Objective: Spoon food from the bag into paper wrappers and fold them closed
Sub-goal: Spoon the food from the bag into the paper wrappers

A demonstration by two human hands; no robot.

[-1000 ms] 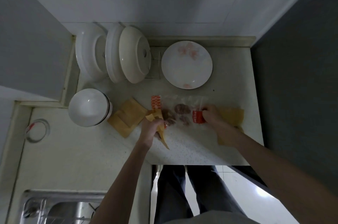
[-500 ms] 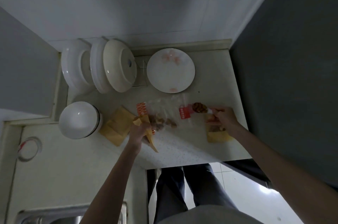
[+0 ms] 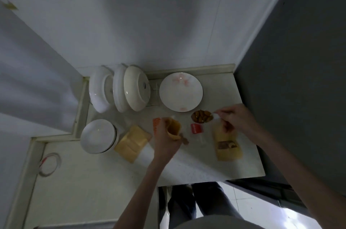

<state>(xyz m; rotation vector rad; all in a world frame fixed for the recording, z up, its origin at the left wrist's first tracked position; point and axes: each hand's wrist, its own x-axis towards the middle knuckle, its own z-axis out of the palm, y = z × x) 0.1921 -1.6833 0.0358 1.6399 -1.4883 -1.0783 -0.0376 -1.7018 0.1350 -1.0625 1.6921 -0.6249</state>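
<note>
My left hand (image 3: 165,141) grips a yellow-brown paper wrapper (image 3: 174,129), held upright with its mouth open. My right hand (image 3: 234,119) holds a spoon (image 3: 202,116) heaped with brown food, lifted just right of the wrapper. The clear food bag (image 3: 197,131) with red labels lies on the counter between my hands. A filled wrapper (image 3: 227,144) rests flat below my right hand, with brown food showing at its opening. A stack of flat wrappers (image 3: 132,142) lies left of my left hand.
A white plate with pink marks (image 3: 180,92) lies at the back of the counter (image 3: 196,165). Dishes stand in a rack (image 3: 119,88) at the back left, and stacked white bowls (image 3: 98,136) sit beside it. A dark wall (image 3: 292,79) bounds the right side.
My right hand has lifted the loaded spoon out of the bag and up toward the plate. My left hand has raised the wrapper and turned it upright. The view has tilted upward.
</note>
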